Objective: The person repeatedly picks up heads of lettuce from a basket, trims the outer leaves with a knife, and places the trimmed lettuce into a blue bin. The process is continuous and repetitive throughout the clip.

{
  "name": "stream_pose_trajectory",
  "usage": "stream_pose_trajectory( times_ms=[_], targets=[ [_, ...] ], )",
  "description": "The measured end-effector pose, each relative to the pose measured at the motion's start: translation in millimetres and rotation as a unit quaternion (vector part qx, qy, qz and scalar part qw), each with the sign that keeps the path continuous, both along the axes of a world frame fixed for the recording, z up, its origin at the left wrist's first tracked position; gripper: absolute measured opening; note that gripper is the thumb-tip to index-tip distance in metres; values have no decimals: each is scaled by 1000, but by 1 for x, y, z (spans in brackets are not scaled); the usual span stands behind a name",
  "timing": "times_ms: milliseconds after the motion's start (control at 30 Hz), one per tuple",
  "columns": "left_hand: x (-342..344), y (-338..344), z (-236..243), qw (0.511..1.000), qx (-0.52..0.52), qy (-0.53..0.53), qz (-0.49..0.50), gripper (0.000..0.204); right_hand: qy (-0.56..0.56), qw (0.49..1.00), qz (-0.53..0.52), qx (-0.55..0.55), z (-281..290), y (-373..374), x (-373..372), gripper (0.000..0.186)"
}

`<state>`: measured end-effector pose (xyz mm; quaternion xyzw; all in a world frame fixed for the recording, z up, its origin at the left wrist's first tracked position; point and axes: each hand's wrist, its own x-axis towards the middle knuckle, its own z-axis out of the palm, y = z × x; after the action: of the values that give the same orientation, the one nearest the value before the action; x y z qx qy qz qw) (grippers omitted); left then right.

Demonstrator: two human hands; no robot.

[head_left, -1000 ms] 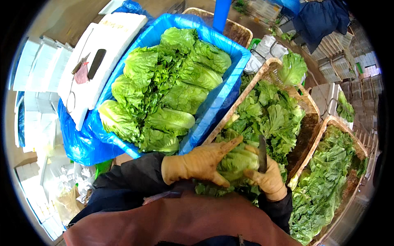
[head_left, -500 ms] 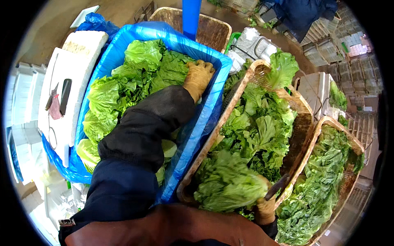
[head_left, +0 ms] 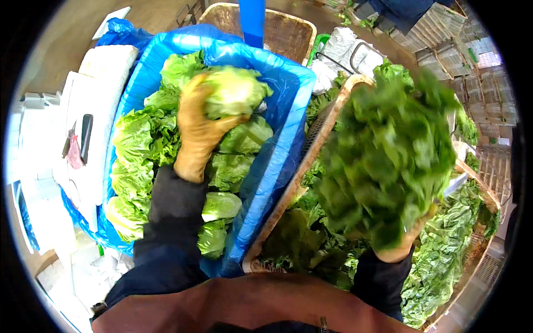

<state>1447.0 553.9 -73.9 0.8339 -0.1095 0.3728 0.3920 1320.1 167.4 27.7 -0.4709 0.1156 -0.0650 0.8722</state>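
Observation:
My left hand, in a tan glove, has its fingers and thumb around a pale green head of lettuce inside the blue-lined bin. More lettuce heads lie in rows beneath and beside it. Over the middle crate, my gloved right hand holds up a large leafy head of lettuce, blurred by motion. Its leaves hide most of the fingers. A pale, blade-like edge shows beside this hand; the knife seen earlier cannot be made out clearly.
Another crate of leafy greens stands at the right. White foam boards lean along the bin's left side, with a small tool on them. A blue post rises behind the bin, before a brown crate.
My left hand has moved left from the bin's far right and now grips a lettuce head. My right hand has lifted the leafy lettuce up and to the right.

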Motion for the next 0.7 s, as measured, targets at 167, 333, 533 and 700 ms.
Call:
stream_pose_trajectory(
  times_ms=[167,333,533,700],
  targets=[
    [-76,42,63,971,-163,-2,173,54,8,967,83,-241,0,80,82,50],
    [-226,119,45,882,-453,49,124,67,25,905,197,-375,-56,151,141,48],
    [-220,64,71,827,-526,145,133,59,122,937,206,-256,0,149,92,43],
    [-156,-1,99,731,-604,309,-73,73,49,893,409,-182,9,105,39,92]
  ],
)
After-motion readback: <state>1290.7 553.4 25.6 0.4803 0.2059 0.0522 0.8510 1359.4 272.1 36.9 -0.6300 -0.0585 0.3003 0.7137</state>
